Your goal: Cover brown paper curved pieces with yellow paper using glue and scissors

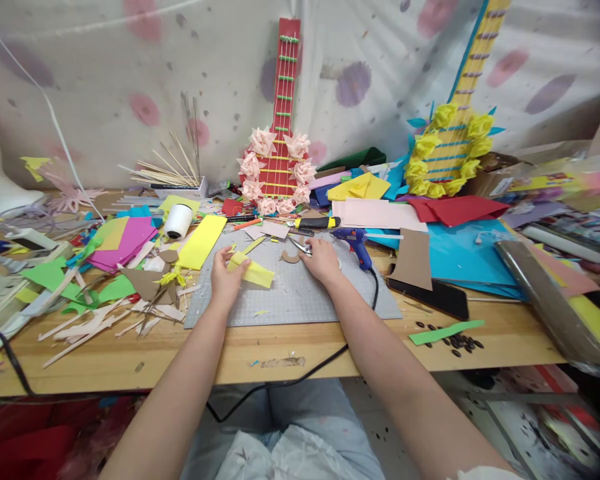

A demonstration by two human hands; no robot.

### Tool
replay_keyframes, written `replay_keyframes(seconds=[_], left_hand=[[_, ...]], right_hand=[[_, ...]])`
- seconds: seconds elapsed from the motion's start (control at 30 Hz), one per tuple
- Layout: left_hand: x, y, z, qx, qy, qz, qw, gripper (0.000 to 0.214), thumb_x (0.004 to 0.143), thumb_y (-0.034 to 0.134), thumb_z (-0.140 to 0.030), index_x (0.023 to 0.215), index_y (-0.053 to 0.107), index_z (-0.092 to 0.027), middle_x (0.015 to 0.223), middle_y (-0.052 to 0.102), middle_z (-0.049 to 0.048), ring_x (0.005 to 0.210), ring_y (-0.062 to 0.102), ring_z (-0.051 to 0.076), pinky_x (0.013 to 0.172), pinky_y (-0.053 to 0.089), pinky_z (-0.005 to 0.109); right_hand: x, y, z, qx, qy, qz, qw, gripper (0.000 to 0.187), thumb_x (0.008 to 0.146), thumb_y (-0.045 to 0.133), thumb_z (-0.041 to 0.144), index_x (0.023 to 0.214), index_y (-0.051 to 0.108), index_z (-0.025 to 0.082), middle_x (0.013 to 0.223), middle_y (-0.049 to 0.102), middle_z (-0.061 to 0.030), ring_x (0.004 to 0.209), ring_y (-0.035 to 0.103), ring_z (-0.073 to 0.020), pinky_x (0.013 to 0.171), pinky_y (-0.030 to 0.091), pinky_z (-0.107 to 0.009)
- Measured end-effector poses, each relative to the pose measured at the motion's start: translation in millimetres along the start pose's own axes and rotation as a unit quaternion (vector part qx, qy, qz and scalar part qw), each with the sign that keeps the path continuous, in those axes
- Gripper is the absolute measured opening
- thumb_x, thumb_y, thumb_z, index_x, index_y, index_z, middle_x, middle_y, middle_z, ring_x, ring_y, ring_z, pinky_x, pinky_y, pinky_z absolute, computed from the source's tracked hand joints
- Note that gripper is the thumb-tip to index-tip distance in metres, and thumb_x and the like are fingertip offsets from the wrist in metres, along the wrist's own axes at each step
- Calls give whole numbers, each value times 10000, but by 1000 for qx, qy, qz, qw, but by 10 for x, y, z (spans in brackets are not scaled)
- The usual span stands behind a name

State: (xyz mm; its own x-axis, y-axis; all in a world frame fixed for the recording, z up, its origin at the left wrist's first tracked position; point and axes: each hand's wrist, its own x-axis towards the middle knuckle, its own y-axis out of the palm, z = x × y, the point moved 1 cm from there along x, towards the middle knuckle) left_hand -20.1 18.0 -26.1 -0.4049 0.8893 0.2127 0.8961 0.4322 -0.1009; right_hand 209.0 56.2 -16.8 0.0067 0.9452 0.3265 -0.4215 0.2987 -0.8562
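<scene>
My left hand (pixel 226 275) is closed on a folded piece of yellow paper (pixel 254 271), held just above the grey cutting mat (pixel 300 300). My right hand (pixel 321 260) rests on the mat with its fingers curled over a pair of scissors (pixel 300 247); only the blades and part of the handle show. A small brown cardboard cut-out (pixel 290 257) lies on the mat between the two hands. A blue hot glue gun (pixel 356 243) lies just right of my right hand, its black cord running off the table's front edge.
The wooden table (pixel 290 350) is crowded with coloured paper sheets, scraps and strips. A white thread spool (pixel 179 221) and a yellow sheet (pixel 203 241) lie left of the mat. A red paper guitar (pixel 280 120) and a yellow one (pixel 455 133) lean on the back wall. A black phone (pixel 430 295) lies at right.
</scene>
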Motion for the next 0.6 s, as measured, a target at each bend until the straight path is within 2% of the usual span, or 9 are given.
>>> replay_keyframes(seconds=[0.2, 0.37, 0.4, 0.47, 0.53, 0.6], left_hand=[[6, -2, -12, 33, -3, -24, 999, 539, 558, 725, -313, 1032, 493, -207, 881, 534, 18, 776, 554, 141, 684, 434, 262], [52, 14, -50, 75, 5, -52, 996, 454, 617, 680, -367, 1001, 503, -201, 848, 515, 13, 761, 538, 147, 688, 420, 267], [62, 24, -63, 88, 8, -54, 995, 431, 634, 667, -370, 995, 505, -200, 845, 516, 15, 764, 535, 151, 695, 416, 272], [79, 51, -85, 110, 15, -54, 992, 388, 662, 643, -372, 982, 510, -198, 838, 519, 20, 776, 532, 161, 717, 408, 281], [95, 81, -97, 128, 24, -50, 990, 355, 690, 615, -376, 978, 511, -196, 837, 525, 27, 788, 531, 172, 740, 402, 293], [110, 109, -96, 137, 32, -41, 989, 320, 722, 581, -368, 981, 509, -195, 841, 531, 37, 791, 533, 181, 750, 402, 304]], right_hand=[[5, -74, -28, 5, 13, -22, 1000, 250, 712, 518, 166, 953, 579, 196, 864, 623, -95, 835, 522, -241, 735, 373, -365], [13, -145, -62, -31, 55, -23, 998, 247, 753, 437, 98, 934, 592, 162, 899, 603, -157, 877, 513, -269, 755, 356, -392], [8, -145, -37, -30, 45, -25, 998, 225, 770, 440, 119, 927, 596, 156, 923, 598, -166, 901, 505, -279, 772, 351, -401], [-10, -121, 55, -15, -20, -19, 1000, 189, 790, 492, 222, 926, 600, 148, 976, 589, -162, 948, 488, -286, 809, 349, -402], [-38, -68, 177, 2, -110, 13, 994, 266, 772, 552, 344, 952, 598, 154, 995, 594, -140, 965, 482, -279, 828, 355, -389], [-68, -2, 286, -2, -162, 50, 986, 317, 754, 580, 377, 990, 589, 165, 983, 609, -128, 961, 486, -275, 819, 366, -385]])
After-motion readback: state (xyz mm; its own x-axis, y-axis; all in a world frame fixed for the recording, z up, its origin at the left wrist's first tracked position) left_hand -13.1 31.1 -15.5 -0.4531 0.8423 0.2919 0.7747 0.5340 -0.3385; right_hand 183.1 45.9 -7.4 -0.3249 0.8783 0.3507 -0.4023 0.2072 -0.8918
